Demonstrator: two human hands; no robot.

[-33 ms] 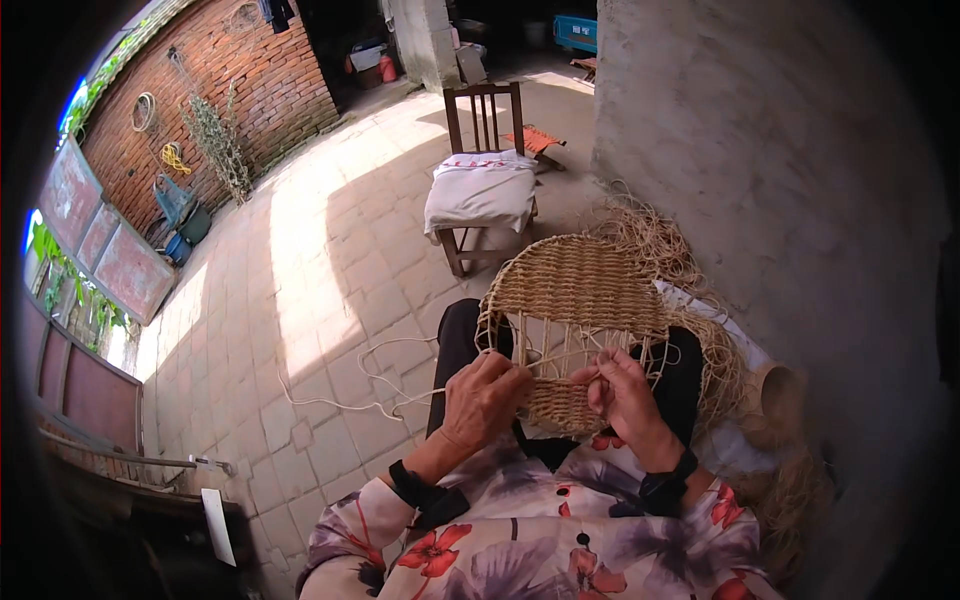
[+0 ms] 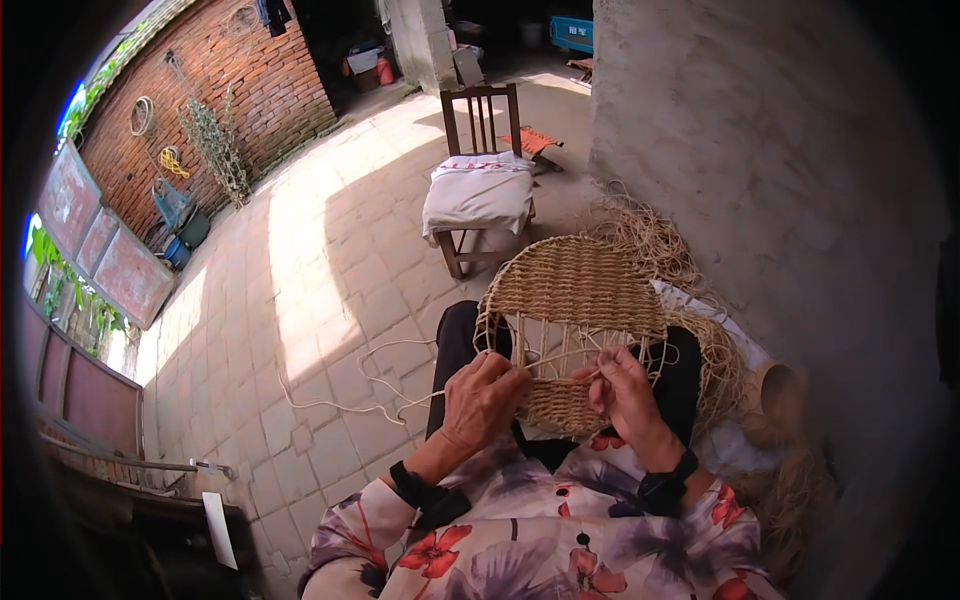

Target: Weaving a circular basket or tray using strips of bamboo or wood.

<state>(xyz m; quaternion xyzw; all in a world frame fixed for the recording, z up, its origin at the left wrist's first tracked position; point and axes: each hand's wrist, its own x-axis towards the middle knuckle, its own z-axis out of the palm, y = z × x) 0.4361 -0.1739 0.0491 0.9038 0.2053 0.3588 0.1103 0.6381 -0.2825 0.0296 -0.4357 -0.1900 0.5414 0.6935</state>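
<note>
Working at one woven panel are two hands.

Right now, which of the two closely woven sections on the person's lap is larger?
The far, rounded section, beyond the left hand and right hand, covers more area than the near section between them.

We make out small white characters on the blue panel at the top of the view, and red marks, perhaps lettering, across the white cloth on the wooden chair; we cannot read either reliably.
</note>
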